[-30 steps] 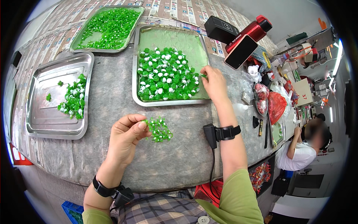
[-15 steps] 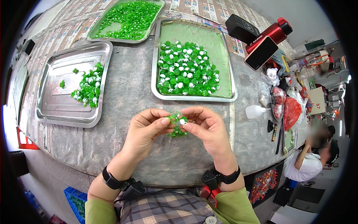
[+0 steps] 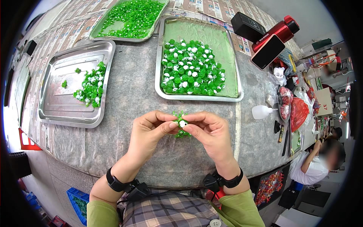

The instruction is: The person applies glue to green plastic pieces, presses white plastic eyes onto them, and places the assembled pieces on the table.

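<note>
My left hand (image 3: pixel 150 130) and my right hand (image 3: pixel 206 130) meet above the grey tabletop, thumbs and fingers closed in a pinch. Between their fingertips is a small green plastic piece (image 3: pixel 176 120) with a white bead (image 3: pixel 183 123) bearing a black dot, like an eye. Fingers hide part of it. Just below the fingertips more green pieces (image 3: pixel 182 134) show; whether they join the held one I cannot tell. Beyond my hands, a green-lined metal tray (image 3: pixel 223 32) holds a heap of green pieces with white eye beads (image 3: pixel 191 70).
At left, a bare metal tray (image 3: pixel 56 102) carries a smaller green-and-white pile (image 3: pixel 92 86). A third tray (image 3: pixel 97 32) of green pieces lies farther back. On the right are a phone (image 3: pixel 268 52), red bottle (image 3: pixel 281 30), black box (image 3: pixel 246 25) and white squeeze bottle (image 3: pixel 261 112). Someone in white sits farther right.
My fingers have drawn closer around the piece, and the white bead now turns its black dot into view. Both hands stay in nearly the same place.
</note>
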`<state>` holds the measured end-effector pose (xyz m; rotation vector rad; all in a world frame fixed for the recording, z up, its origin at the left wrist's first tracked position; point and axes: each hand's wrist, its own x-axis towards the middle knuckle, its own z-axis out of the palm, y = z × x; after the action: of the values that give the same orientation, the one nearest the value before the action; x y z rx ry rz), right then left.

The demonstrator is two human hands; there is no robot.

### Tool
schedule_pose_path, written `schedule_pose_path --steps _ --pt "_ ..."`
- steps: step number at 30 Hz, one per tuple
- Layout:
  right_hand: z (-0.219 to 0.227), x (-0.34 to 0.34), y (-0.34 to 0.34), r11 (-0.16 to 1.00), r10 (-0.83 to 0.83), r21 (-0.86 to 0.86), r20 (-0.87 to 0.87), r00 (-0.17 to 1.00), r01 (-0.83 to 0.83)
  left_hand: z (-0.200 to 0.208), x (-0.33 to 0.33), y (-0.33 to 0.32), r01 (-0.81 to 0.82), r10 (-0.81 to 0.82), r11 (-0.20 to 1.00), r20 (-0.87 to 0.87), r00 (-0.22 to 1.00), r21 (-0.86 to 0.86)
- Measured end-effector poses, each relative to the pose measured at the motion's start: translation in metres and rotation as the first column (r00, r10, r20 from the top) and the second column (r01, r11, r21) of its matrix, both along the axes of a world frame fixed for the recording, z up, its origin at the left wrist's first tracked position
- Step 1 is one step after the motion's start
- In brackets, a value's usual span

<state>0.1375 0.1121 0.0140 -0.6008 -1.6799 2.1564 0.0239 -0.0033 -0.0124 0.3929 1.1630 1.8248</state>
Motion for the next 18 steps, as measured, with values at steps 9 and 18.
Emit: schedule_pose_path --steps 9,18 --pt "0.001 0.0021 0.0059 0.985 0.065 -0.16 0.034 0.997 -0.059 0.0012 0.0017 -0.0013 -0.093 0.027 0.994 -0.706 0.708 -0.055" --pt "-0.0042 0.0042 0.0089 0.987 0.09 -0.139 0.066 0.994 -0.08 0.0067 0.0011 0.0012 -0.116 0.074 0.993 -0.891 0.448 0.024"
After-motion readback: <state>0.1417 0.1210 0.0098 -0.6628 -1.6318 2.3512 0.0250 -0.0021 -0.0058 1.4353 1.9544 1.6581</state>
